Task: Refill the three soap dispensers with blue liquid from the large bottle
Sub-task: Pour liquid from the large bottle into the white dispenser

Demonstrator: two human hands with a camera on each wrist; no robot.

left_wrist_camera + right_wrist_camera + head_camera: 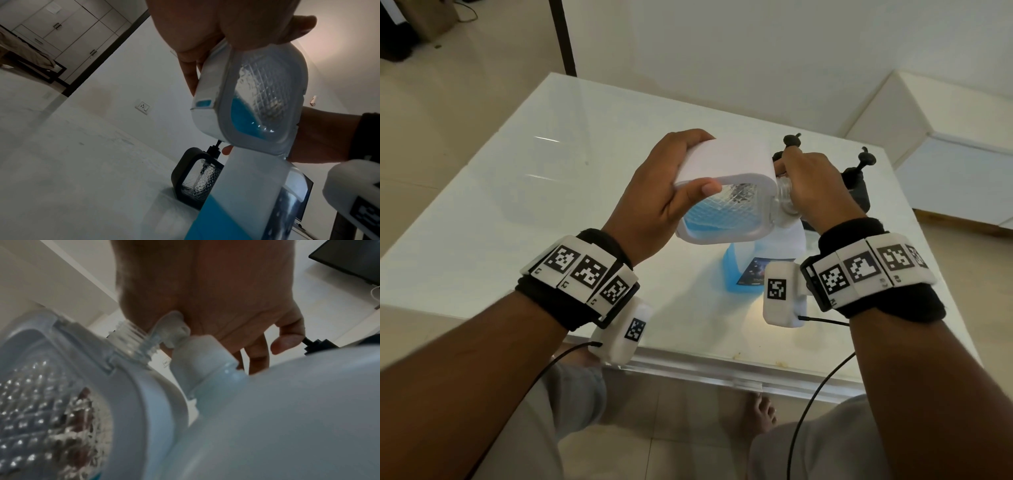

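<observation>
Above the near middle of the white bench [551, 192], the left hand [654, 192] holds a white-framed soap dispenser [726, 192] tipped on its side, thumb across the front rim and fingers curled round the back, so this grip is closed on the body. Blue liquid pools in the lower corner of its clear, diamond-textured window; it looks well under half full. Its bare threaded neck [135, 340] points toward the right hand [815, 185], which is bunched at that neck beside a clear fitting [170, 327]; whether its fingers pinch that piece or merely rest there cannot be told. Directly beneath stands the large bottle [760, 263], translucent white with blue liquid in its lower part, its neck close under the dispenser's. Two dark-framed dispensers [856, 185] with black pumps wait behind the right hand. The dispenser is probably light and rigid, but its smooth casing would turn slippery with soap, so the flat sides are the sensible hold. The bottle likely weighs more and sloshes; it wants a firm hold round its body, tipped slowly.
</observation>
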